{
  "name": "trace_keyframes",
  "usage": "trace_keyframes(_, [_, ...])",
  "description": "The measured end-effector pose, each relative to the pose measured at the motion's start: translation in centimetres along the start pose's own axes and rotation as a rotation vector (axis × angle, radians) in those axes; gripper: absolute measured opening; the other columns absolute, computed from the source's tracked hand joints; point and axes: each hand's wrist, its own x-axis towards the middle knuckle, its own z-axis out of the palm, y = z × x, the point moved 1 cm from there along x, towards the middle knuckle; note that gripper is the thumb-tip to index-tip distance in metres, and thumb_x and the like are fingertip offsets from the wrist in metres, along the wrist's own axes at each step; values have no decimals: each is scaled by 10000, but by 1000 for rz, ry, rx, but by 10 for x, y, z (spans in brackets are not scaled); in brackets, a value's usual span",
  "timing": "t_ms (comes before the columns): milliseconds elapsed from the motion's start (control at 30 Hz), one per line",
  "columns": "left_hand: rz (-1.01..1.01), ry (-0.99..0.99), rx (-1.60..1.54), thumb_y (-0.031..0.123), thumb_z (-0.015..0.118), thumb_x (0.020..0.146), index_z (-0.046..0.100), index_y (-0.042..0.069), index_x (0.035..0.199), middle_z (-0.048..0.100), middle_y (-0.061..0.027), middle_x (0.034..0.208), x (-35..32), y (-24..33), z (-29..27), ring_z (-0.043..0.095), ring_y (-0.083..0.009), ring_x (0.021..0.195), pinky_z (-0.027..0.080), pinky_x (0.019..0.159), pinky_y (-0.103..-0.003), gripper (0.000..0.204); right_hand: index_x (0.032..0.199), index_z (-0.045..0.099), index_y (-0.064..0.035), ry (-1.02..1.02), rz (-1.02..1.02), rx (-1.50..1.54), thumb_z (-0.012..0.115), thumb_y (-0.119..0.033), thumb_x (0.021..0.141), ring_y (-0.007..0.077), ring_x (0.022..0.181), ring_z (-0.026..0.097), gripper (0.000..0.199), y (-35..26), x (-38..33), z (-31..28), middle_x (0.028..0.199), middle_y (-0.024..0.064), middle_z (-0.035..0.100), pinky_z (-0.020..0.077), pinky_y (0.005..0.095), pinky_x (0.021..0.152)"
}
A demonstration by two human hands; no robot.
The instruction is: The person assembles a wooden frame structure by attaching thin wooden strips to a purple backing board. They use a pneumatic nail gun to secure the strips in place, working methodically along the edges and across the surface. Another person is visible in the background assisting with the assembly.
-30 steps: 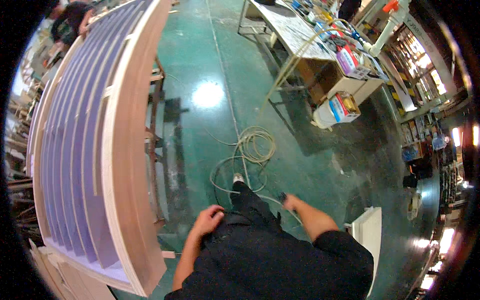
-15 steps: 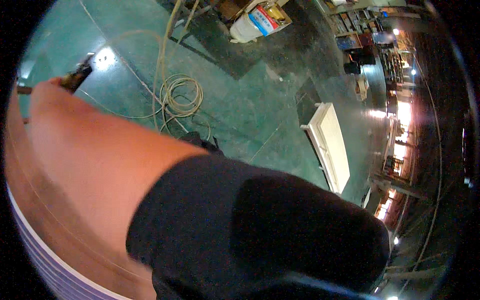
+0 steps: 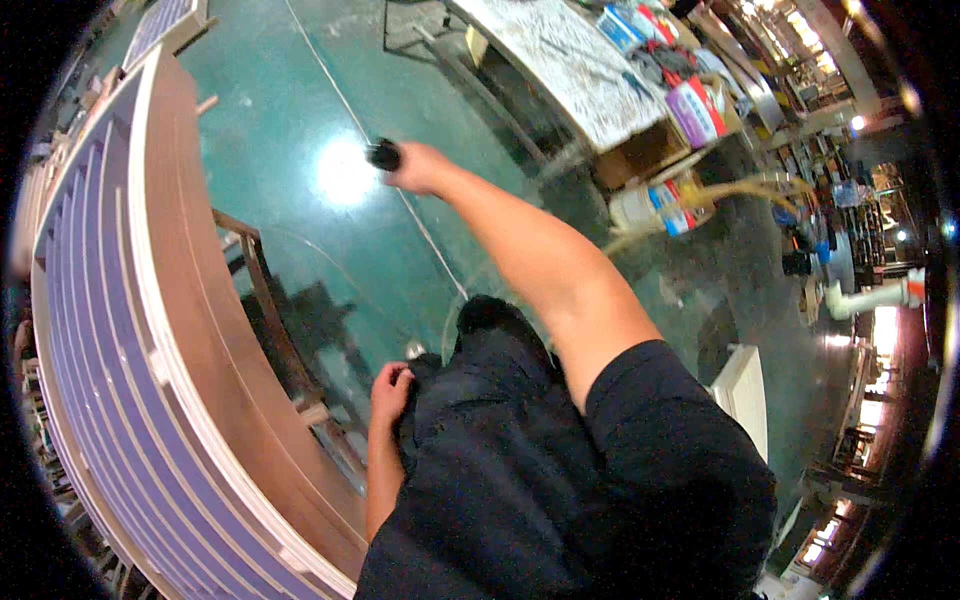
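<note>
My right arm reaches forward over the green floor. At its end my right hand (image 3: 418, 168) is closed around a black hand tool (image 3: 383, 154), whose rounded dark end shows; its exact kind is too blurred to tell. Low beside my dark clothing, my left hand (image 3: 390, 390) has its fingers curled in, and what they hold, if anything, is hidden. To the left of that hand stands a large slatted piece (image 3: 190, 300) with a white frame, bluish-purple panels between pale strips, and a brown side.
Dark wooden supports (image 3: 262, 290) stand under the slatted piece. At the far right is a paint-smeared work table (image 3: 560, 60) with containers, beside a white bucket (image 3: 635, 210). A pale hose (image 3: 740, 188) runs past it. A white panel (image 3: 742, 400) lies right of my arm.
The view has swung left, bringing the slatted piece, the work table and my left hand into sight. My right hand, still around the dark tool, now appears farther out ahead.
</note>
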Motion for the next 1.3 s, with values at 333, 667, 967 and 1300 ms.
trace_keyframes(333, [-284,264,-146,119,646,934,658,9,1088,656,-76,793,84,-19,-34,641,-162,737,511,690,-309,189,1313,542,-38,525,592,-194,705,-282,847,472,1091,637,551,298,43,-207,1144,293,676,509,521,926])
trace_keyframes(667, [-472,107,334,177,661,935,684,15,1024,687,-79,847,171,55,18,639,-170,778,515,721,-345,186,1404,421,-62,221,928,-440,737,-258,851,430,1145,634,667,447,96,-259,1247,248,622,522,546,944])
trace_keyframes(967, [-380,219,157,213,657,948,683,24,927,690,-60,818,434,183,-43,619,-179,738,514,696,-364,192,1491,338,-9,259,1205,-330,720,-274,888,456,1273,502,761,502,141,-248,1379,270,499,451,571,1022])
trace_keyframes(1300, [-435,99,383,334,609,897,722,12,1034,740,-170,932,752,327,-95,711,-270,851,543,770,-406,368,1364,488,-13,441,1380,-649,688,-234,845,498,1281,456,598,487,289,-313,1381,296,472,404,580,1081])
